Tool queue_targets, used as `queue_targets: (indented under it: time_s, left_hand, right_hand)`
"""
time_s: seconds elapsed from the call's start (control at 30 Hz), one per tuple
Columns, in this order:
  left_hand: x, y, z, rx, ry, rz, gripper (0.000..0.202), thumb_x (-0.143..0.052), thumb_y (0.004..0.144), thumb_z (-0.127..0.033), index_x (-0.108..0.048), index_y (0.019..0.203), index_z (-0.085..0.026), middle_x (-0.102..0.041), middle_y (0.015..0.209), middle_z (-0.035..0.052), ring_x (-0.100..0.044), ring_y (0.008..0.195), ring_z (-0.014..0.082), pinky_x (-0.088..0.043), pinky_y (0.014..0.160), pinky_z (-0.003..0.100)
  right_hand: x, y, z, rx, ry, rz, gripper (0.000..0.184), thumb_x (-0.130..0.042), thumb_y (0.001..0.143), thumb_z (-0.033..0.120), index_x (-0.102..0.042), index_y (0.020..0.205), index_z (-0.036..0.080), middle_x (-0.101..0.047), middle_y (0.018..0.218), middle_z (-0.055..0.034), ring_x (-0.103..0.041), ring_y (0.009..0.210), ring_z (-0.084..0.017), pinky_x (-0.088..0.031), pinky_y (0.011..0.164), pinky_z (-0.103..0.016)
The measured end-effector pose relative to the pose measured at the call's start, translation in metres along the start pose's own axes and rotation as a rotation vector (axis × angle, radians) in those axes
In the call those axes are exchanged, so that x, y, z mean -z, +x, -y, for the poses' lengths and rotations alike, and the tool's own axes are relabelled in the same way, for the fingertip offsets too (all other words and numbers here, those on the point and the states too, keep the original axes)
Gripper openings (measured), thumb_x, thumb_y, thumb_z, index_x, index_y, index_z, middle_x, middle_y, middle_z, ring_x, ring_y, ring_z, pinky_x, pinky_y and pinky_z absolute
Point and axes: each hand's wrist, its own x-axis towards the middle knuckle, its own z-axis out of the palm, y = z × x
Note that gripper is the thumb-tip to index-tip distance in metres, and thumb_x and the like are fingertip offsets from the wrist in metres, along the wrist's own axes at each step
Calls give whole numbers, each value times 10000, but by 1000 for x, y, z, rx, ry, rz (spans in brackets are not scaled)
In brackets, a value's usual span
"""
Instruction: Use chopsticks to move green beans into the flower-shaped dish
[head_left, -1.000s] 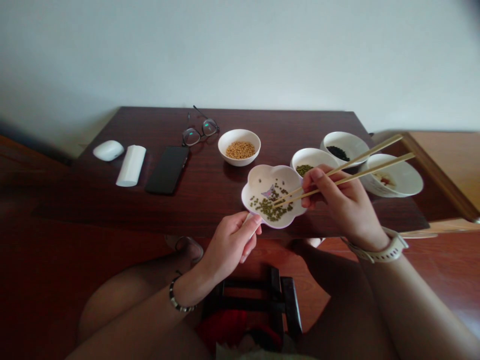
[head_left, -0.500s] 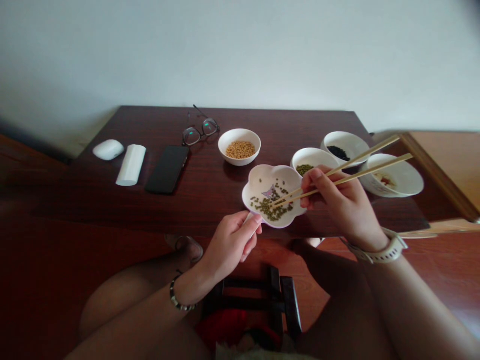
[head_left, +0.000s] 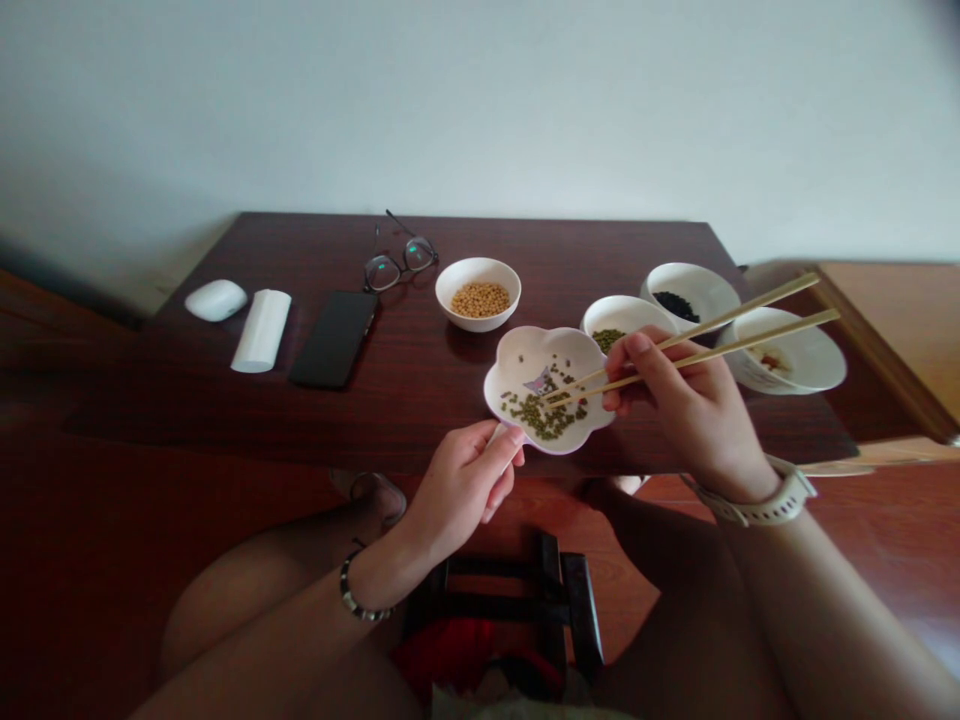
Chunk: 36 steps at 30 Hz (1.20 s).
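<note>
A white flower-shaped dish (head_left: 517, 355) with several green beans (head_left: 541, 415) sits at the near edge of the dark wooden table (head_left: 420, 370). My left hand (head_left: 461, 485) pinches the dish's near-left rim. My right hand (head_left: 686, 410) is closed on a pair of wooden chopsticks (head_left: 705, 340), whose tips rest among the beans in the dish. Just right of the dish stands a small white bowl of green beans (head_left: 622, 325).
A bowl of yellow beans (head_left: 478, 293), a bowl of black beans (head_left: 690, 290) and a white plate (head_left: 795, 350) stand on the table. Glasses (head_left: 397, 260), a black phone (head_left: 334, 338), a white case (head_left: 262, 330) and a white mouse (head_left: 216, 299) lie at left.
The chopstick tips have shifted slightly up and left within the dish. My left hand has stayed on the rim.
</note>
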Motion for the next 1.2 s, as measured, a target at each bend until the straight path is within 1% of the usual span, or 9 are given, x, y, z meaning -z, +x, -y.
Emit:
queue_targets:
  time_s: [0.1, 0.27, 0.47, 0.67, 0.9, 1.2]
  left_hand:
    - [-1, 0, 0, 0, -3, 3, 417, -546, 1057, -538, -581, 841, -183, -440, 454, -83, -337, 363, 53, -266, 395, 178]
    - [-2, 1, 1, 3, -7, 2, 413, -553, 1054, -535, -578, 841, -183, -442, 453, -85, -333, 358, 52, -263, 388, 175]
    - [-2, 2, 1, -8, -9, 2, 418, -545, 1057, -533, -577, 833, -181, -439, 444, -86, -330, 355, 52, -263, 389, 173]
    - [-2, 2, 1, -5, -14, 10, 409, -550, 1056, -525, -576, 834, -182, -441, 446, -87, -329, 353, 52, -277, 387, 171]
    - [-2, 2, 2, -17, -9, 2, 408, -549, 1060, -517, -582, 837, -177, -444, 444, -86, -336, 350, 49, -270, 385, 170]
    - [-4, 2, 2, -7, -18, -1, 408, -551, 1056, -522, -581, 836, -180, -438, 443, -88, -330, 347, 49, -270, 380, 167]
  right_hand:
    - [-1, 0, -1, 11, -6, 4, 374, -624, 1035, 542, -707, 854, 225, -677, 657, -11, -644, 574, -144, -538, 543, -264]
    - [-1, 0, -1, 8, -11, -28, 381, -652, 1017, 546, -696, 824, 220, -672, 671, -10, -647, 566, -140, -537, 533, -263]
    - [-2, 0, -2, -4, -3, 8, 381, -618, 1037, 545, -690, 851, 220, -668, 654, -10, -640, 560, -142, -524, 519, -263]
    - [-2, 0, -4, 20, -31, -23, 377, -622, 1042, 522, -692, 831, 217, -675, 691, -15, -655, 584, -138, -537, 536, -259]
    - [-2, -1, -2, 21, -13, 6, 378, -595, 1059, 515, -687, 845, 217, -668, 662, -8, -646, 565, -133, -530, 528, -251]
    - [-3, -1, -5, 36, -28, 1, 374, -596, 1057, 520, -687, 851, 222, -675, 684, -12, -656, 586, -145, -536, 546, -271]
